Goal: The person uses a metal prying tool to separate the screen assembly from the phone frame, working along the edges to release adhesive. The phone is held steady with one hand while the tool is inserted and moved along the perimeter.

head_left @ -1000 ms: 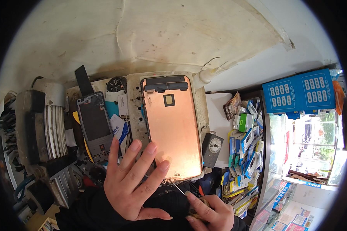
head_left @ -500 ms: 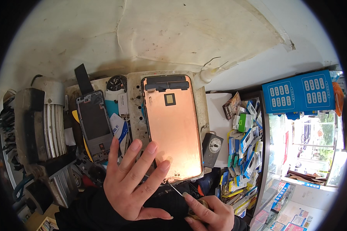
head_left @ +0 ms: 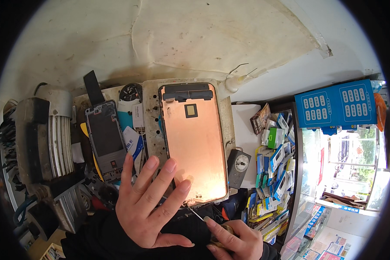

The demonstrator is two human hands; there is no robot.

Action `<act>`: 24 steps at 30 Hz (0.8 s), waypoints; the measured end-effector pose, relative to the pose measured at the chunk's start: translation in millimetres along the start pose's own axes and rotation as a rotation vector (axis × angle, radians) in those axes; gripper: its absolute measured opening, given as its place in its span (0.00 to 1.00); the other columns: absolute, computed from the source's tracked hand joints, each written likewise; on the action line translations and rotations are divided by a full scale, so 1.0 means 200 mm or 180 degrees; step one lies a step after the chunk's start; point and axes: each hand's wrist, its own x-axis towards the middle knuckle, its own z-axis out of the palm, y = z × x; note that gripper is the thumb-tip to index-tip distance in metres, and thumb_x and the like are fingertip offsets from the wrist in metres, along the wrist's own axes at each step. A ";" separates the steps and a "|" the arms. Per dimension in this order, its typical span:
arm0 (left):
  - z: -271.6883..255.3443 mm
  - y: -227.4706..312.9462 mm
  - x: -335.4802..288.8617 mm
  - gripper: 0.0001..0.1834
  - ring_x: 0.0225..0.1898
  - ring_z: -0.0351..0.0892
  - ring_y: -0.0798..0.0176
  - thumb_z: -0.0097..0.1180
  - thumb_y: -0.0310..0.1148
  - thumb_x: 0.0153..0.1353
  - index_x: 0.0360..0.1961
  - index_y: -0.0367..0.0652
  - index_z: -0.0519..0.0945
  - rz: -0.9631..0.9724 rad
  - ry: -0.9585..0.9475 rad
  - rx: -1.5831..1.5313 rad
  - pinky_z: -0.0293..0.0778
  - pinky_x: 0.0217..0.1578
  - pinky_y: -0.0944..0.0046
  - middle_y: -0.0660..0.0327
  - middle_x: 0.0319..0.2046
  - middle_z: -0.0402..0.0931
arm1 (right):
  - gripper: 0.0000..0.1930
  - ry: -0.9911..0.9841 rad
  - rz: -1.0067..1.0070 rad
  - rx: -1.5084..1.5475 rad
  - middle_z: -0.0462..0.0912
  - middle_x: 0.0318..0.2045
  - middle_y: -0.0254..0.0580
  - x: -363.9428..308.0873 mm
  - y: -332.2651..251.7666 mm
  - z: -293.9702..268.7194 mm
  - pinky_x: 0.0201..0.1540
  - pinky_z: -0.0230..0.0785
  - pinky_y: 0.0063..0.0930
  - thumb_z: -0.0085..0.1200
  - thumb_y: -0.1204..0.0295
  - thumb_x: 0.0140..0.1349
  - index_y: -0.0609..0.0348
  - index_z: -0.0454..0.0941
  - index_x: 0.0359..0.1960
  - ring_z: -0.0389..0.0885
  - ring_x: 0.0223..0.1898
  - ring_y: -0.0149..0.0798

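A copper-coloured phone screen panel (head_left: 195, 147) lies back side up, with black strips at its far end and a small dark-framed square below them. It rests on a worn, perforated plate (head_left: 152, 130). My left hand (head_left: 154, 203) is spread, its fingertips over the panel's lower left corner. In my right hand (head_left: 236, 240) is a thin metal pick (head_left: 196, 213), whose tip meets the panel's near edge. The pick's handle is mostly hidden by my fingers. A dark phone frame (head_left: 106, 134) lies left of the panel.
A grey box with a dial (head_left: 241, 164) sits right of the plate. Several small boxes (head_left: 273, 173) are piled farther right, below a blue sign (head_left: 336, 104). A bulky machine (head_left: 52, 134) stands at the left. A white nozzle with wires (head_left: 234, 83) is behind the plate.
Little differs. At the near edge of the panel, the pick's tip has shifted very slightly; both hands stay in nearly the same place.
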 end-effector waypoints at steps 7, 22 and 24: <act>-0.01 0.00 0.00 0.51 0.78 0.56 0.42 0.43 0.80 0.62 0.69 0.49 0.77 -0.0028 -0.0035 -0.0008 0.47 0.69 0.19 0.46 0.73 0.65 | 0.29 0.0022 -0.0052 0.0089 0.76 0.30 0.46 0.01 0.01 0.01 0.29 0.73 0.33 0.65 0.79 0.59 0.56 0.80 0.65 0.79 0.25 0.44; -0.01 0.02 0.00 0.50 0.78 0.54 0.39 0.42 0.79 0.62 0.68 0.48 0.78 -0.0019 -0.0015 0.0035 0.49 0.69 0.20 0.44 0.72 0.66 | 0.29 -0.0010 -0.0064 0.0299 0.76 0.31 0.46 0.00 0.03 0.04 0.31 0.74 0.33 0.65 0.79 0.59 0.58 0.79 0.65 0.80 0.26 0.45; -0.01 0.03 0.01 0.50 0.78 0.54 0.38 0.42 0.79 0.62 0.68 0.48 0.78 -0.0017 -0.0016 0.0052 0.49 0.69 0.20 0.43 0.72 0.66 | 0.29 -0.0016 -0.0061 0.0313 0.76 0.30 0.46 0.00 0.03 0.05 0.31 0.74 0.34 0.65 0.79 0.59 0.58 0.79 0.65 0.80 0.26 0.45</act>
